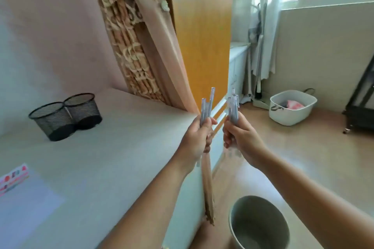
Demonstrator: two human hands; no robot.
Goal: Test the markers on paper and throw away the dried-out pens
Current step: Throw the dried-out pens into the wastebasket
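My left hand [197, 137] grips a small bunch of clear-barrelled pens [207, 105] upright, just past the desk's right edge. Beside it, my right hand [239, 137] holds a second bunch of pens [233, 107], tips up. Both hands hang in the air above the floor, a little apart from each other. A round grey waste bin [238, 204] stands on the floor below and in front of them. A sheet of paper [26, 204] with a coloured printed corner lies on the desk at the lower left.
Two black mesh pen cups [64, 116] stand side by side at the back of the pale desk [113, 153]. A carved wooden board leans against the wall. A white tub [291, 107] with cloth sits on the floor at right, near a black rack.
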